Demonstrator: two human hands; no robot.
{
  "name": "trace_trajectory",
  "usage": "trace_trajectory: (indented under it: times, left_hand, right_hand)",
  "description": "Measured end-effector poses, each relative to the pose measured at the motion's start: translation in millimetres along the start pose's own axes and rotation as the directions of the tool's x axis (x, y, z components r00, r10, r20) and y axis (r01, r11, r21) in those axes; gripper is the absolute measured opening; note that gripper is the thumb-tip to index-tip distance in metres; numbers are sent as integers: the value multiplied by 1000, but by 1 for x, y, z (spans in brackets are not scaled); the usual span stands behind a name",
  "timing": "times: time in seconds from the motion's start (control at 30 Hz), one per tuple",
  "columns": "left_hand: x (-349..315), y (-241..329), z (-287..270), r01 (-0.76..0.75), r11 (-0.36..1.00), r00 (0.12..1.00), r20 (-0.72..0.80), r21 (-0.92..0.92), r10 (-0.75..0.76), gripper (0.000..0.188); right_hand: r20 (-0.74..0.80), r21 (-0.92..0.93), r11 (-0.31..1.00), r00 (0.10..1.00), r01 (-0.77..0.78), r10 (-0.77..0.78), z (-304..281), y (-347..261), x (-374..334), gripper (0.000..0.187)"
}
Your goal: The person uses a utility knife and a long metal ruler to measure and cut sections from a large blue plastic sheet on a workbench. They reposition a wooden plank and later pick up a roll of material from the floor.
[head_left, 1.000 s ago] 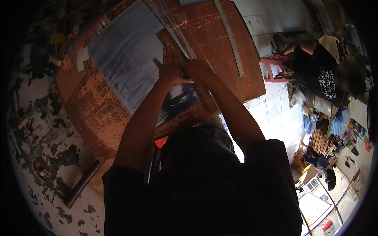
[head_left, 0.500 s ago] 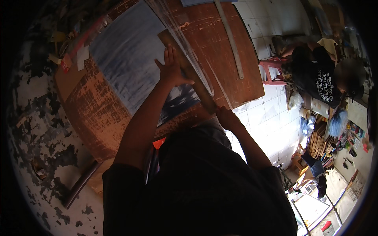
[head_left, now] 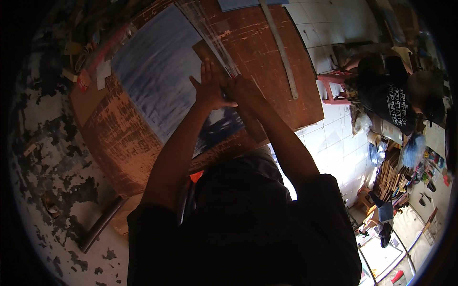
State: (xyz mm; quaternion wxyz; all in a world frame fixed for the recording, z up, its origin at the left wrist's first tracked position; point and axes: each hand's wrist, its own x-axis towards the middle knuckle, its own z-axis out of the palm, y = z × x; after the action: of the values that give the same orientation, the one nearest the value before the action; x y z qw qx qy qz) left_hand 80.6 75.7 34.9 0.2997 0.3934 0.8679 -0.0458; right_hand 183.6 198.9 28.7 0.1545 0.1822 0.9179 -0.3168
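A large dark blue-grey sheet point(head_left: 157, 62) lies flat on the worn reddish-brown work board point(head_left: 272, 57). Along its right side runs a straight wooden strip point(head_left: 253, 126), slanting from upper left to lower right. My left hand point(head_left: 209, 93) presses down with fingers spread, partly on the strip and partly on the sheet. Beside it, at the strip's right edge, my right hand point(head_left: 242, 93) is closed around something mostly hidden; a small red bit shows at its fingertips. Thin pale offcuts point(head_left: 208, 33) lie along the strip's far right side.
A long narrow metal bar point(head_left: 280, 47) and another blue sheet point(head_left: 243, 4) rest on the board's far right. Beyond stand a red stool point(head_left: 334, 88) and a person in a black shirt point(head_left: 389, 95). Stacked wood strips point(head_left: 389, 178) are at the right. A peeling wall point(head_left: 57, 181) borders the left.
My right hand has moved away from me along the strip, from its near end up beside my left hand. My left hand stays pressed on the strip and sheet.
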Motion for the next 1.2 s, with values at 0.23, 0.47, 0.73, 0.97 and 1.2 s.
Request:
trace_trajectory:
  times: [0.23,0.47,0.73,0.97,1.2]
  left_hand:
    - [-2,-2,1,10,1000,1000,8,-11,-10,168]
    - [-1,3,-4,8,1000,999,32,12,-8,168]
    - [-6,2,-5,5,1000,999,34,0,-5,166]
    - [-2,4,-1,39,999,999,26,24,-39,170]
    - [1,0,4,29,999,1000,12,-25,-29,173]
  right_hand:
    - [-36,204,975,995,-83,92,-31,-33,-6,54]
    - [-73,-77,994,994,73,-79,9,-2,17,44]
    - [108,-156,973,982,170,-155,-14,-13,25,31]
    - [174,-142,989,985,32,-6,11,15,-72,39]
    - [257,-115,990,961,-78,105,28,51,-183,38]
